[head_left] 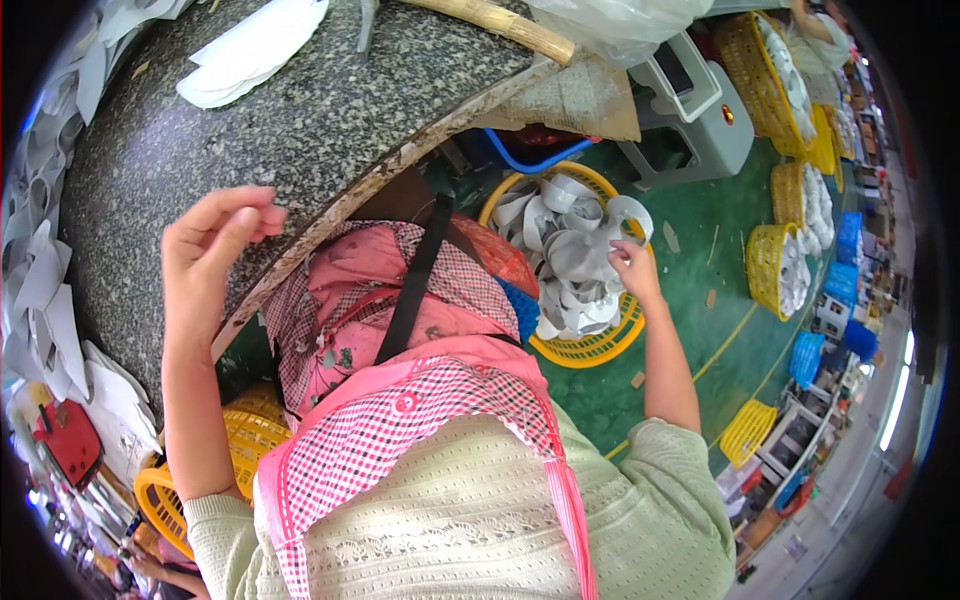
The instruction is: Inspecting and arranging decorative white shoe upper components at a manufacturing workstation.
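Observation:
My right hand (636, 270) is at the right side of a round yellow basket (590, 352), its fingers pinched on the edge of a curved white sheet piece (632, 212). Loose curled white and grey pieces (570, 255) of the same sort fill the basket, which stands on the floor. Over the near edge of the speckled stone table (330, 120) hangs my left hand (222, 240). Its fingers are loosely bent, with the thumb slightly apart and nothing visible in them. Farther up on the stone lies a small stack of flat white pieces (255, 50) with rounded ends.
A wooden handle (500, 28) lies at the table's far edge, beside clear plastic. Beyond the basket are a blue tub (535, 150) and a grey plastic stool (700, 130). Yellow baskets (768, 270) of white pieces line the right. White offcuts (45, 290) heap along the table's left.

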### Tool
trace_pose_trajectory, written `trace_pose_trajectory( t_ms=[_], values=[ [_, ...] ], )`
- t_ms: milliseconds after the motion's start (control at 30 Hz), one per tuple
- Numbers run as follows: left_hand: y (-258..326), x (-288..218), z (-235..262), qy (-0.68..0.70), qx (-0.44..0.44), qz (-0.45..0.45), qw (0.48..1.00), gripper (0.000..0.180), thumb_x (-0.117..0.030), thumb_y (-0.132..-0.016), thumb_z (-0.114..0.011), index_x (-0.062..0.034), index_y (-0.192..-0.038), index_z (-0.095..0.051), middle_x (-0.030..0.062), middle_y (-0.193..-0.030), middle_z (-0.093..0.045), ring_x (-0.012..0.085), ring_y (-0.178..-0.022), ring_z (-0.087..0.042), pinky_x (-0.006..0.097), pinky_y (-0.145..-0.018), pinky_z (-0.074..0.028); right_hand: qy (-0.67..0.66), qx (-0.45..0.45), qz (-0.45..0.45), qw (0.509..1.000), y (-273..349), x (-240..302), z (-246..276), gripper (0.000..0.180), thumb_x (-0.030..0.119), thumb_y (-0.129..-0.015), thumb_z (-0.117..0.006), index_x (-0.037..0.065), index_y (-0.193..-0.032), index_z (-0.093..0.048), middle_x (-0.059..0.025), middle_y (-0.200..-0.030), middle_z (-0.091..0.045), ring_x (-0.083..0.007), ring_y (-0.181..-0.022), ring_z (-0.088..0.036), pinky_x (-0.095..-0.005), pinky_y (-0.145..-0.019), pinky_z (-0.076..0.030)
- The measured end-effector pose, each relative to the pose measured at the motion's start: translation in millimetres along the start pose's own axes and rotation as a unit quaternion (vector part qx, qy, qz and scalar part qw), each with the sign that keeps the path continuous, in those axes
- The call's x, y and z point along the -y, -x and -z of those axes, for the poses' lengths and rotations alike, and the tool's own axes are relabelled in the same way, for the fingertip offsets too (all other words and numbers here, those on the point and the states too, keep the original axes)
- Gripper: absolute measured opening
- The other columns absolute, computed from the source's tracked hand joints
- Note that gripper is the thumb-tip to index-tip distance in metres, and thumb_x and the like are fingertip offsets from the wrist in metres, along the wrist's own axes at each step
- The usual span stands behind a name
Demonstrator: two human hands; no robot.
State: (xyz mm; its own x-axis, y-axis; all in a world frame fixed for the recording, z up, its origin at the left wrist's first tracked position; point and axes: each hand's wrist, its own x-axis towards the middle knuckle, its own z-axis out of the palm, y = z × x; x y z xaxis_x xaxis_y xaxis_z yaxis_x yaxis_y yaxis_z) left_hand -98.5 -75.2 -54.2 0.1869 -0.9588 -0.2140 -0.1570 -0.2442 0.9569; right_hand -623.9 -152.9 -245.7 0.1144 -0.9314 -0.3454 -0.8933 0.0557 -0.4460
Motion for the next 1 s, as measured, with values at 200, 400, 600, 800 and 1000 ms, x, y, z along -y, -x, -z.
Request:
trace_pose_trajectory(
  t_ms=[200,400,600,800,1000],
  values=[
    [39.3,-2.5,110.3,-0.036,-0.26,-0.062,0.963,0.02,-0.01,-0.086,-0.057,0.0031,-0.101,-0.062,0.0094,-0.089,-0.065,0.0135,-0.081,-0.062,0.026,-0.076,-0.048,0.022,0.261,0.248,0.933,-54.7,141.8,17.7,0.032,0.023,-0.076,-0.064,0.002,-0.1,-0.065,-0.0153,-0.088,-0.066,-0.0277,-0.082,-0.064,-0.0361,-0.074,-0.049],
    [92.1,-3.3,201.1,-0.47,-0.51,-0.181,0.697,0.024,0.0,-0.076,-0.059,-0.0056,-0.099,-0.062,0.0086,-0.094,-0.063,0.027,-0.089,-0.058,0.034,-0.078,-0.047,-0.056,0.582,0.534,0.61,7.3,415.4,17.5,0.034,0.012,-0.07,-0.066,0.005,-0.103,-0.064,-0.0112,-0.096,-0.064,-0.0271,-0.087,-0.06,-0.0335,-0.078,-0.048],
    [168.0,-8.7,247.5,-0.522,-0.563,-0.153,0.622,0.024,0.009,-0.069,-0.052,-0.0037,-0.089,-0.058,0.0095,-0.091,-0.061,0.0286,-0.091,-0.057,0.037,-0.078,-0.046,-0.164,0.262,0.748,0.587,49.2,643.3,-52.9,0.039,0.001,-0.068,-0.063,0.002,-0.106,-0.057,-0.0151,-0.106,-0.058,-0.0326,-0.101,-0.053,-0.0388,-0.088,-0.042],
    [105.2,-34.9,278.6,-0.481,-0.562,-0.227,0.634,0.022,0.007,-0.068,-0.053,-0.0042,-0.087,-0.056,0.0117,-0.086,-0.058,0.0304,-0.085,-0.058,0.039,-0.076,-0.047,-0.244,0.076,0.733,0.63,43.3,775.9,-117.2,0.046,0.01,-0.07,-0.067,-0.002,-0.111,-0.05,-0.0158,-0.104,-0.053,-0.0323,-0.1,-0.048,-0.0384,-0.088,-0.038],
    [18.0,-73.8,351.1,-0.491,-0.597,-0.28,0.569,0.029,-0.011,-0.07,-0.063,-0.0024,-0.098,-0.059,0.011,-0.097,-0.058,0.0286,-0.109,-0.046,0.039,-0.09,-0.04,-0.424,0.082,0.572,0.697,21.4,839.8,-132.3,0.051,0.0,-0.066,-0.059,-0.002,-0.115,-0.042,-0.0157,-0.107,-0.048,-0.0264,-0.092,-0.047,-0.037,-0.086,-0.038]
  ],
)
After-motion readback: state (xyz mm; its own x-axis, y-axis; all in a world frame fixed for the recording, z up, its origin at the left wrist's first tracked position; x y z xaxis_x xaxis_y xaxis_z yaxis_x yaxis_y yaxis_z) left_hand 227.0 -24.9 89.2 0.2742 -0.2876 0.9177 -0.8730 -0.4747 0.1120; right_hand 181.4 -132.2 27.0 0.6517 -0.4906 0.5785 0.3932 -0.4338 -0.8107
